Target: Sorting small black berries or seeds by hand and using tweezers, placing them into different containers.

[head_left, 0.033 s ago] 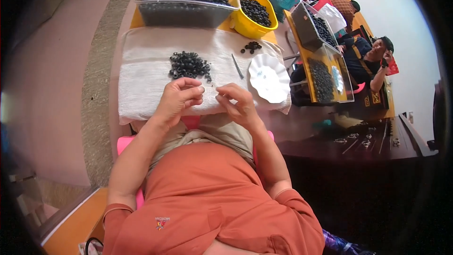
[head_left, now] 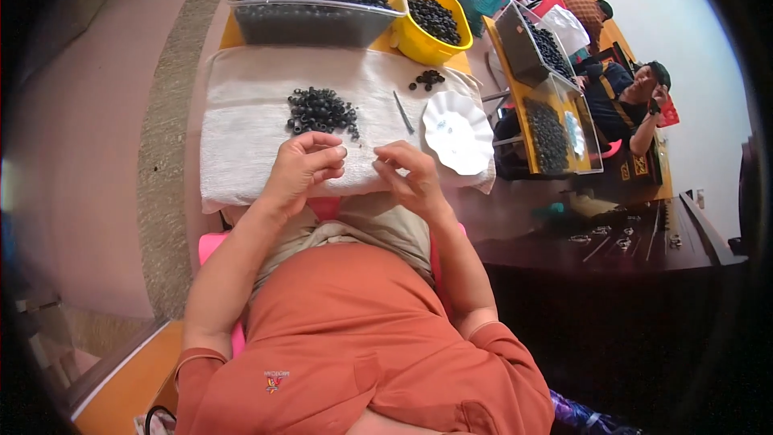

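Note:
Over the near part of a white cloth (head_left: pixel 241 137), my left hand (head_left: pixel 306 167) has its thumb and fingertips pressed together. Whatever it pinches, if anything, is too small to make out. My right hand (head_left: pixel 409 173) faces it across a small gap, thumb and forefinger also pinched; I cannot make out anything between them. Just beyond the left hand lies a heap of small black ring-shaped parts (head_left: pixel 320 110). To the right are a thin dark stick-like tool (head_left: pixel 403 111) and a white scalloped plate (head_left: pixel 459 155) bearing a few tiny bluish bits.
A smaller group of black parts (head_left: pixel 427 79) lies beyond the plate. At the table's far end stand a clear bin (head_left: pixel 314 26) and a yellow tub (head_left: pixel 435 52), both full of black parts. A person (head_left: pixel 632 101) sits by another table with clear bins (head_left: pixel 555 125) on the right.
My right hand has shifted slightly to the right, widening the gap between the hands. My left hand keeps the same pinch.

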The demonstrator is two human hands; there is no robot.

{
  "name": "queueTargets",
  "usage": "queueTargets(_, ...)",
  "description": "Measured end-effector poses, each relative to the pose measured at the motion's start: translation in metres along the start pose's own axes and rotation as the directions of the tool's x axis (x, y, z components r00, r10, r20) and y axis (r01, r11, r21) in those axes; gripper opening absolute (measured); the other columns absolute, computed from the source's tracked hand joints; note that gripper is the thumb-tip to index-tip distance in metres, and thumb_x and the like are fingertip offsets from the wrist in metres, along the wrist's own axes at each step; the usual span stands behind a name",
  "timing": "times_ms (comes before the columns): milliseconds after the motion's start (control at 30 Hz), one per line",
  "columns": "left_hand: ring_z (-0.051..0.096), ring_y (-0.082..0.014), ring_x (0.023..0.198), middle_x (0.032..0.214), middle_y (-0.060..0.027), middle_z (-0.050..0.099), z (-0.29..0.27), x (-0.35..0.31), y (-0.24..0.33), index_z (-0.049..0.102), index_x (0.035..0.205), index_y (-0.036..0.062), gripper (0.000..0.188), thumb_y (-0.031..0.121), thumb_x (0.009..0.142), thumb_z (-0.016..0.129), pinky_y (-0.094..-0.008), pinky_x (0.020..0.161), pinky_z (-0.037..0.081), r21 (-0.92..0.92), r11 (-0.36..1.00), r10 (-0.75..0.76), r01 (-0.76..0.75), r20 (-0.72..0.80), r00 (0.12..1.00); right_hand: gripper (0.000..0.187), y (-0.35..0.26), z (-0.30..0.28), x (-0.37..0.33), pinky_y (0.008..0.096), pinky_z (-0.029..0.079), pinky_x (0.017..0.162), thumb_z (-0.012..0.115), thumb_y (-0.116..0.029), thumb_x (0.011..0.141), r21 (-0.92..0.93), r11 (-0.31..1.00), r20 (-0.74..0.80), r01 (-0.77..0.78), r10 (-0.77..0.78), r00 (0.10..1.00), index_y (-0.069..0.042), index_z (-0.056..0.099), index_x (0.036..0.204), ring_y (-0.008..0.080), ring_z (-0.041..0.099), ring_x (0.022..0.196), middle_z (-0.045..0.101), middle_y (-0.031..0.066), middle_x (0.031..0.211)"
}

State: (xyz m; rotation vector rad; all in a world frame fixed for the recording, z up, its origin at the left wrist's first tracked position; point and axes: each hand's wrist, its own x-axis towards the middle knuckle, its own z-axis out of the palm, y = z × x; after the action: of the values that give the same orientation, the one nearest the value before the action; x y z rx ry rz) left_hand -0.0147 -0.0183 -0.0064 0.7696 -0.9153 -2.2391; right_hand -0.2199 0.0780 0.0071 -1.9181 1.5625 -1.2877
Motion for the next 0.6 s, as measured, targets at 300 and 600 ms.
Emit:
queueTargets(300,0.065,-0.01,0.076,0.087,-0.0026,0.068,0.002,0.001,-0.005,0.066,0.101,0.0049,0.013,0.009,0.089,0.069,-0.0236,0.071,0.058,0.017,1.0,0.009,-0.009,-0.023,1.0,0.019,0.025,-0.079,-0.017,0.0251,0.05,0.064,0.07,0.002,0.084,-0.275,0.952,-0.193,-0.138,0.086,0.977,0.001,0.068,0.102,0.0132,0.063,0.072,0.068,0.0096,0.089)
queueTargets(600,0.067,-0.0102,0.077,0.087,-0.0019,0.068,0.004,0.001,-0.004,0.066,0.102,0.0055,0.013,0.01,0.09,0.069,-0.0237,0.073,0.059,0.034,0.999,0.011,-0.01,-0.028,1.0,0.016,0.069,-0.136,-0.035,0.0225,0.046,0.061,0.071,-0.002,0.084,-0.341,0.874,-0.286,-0.346,0.254,0.924,0.0,0.071,0.1,0.0066,0.056,0.065,0.068,0.0036,0.079)
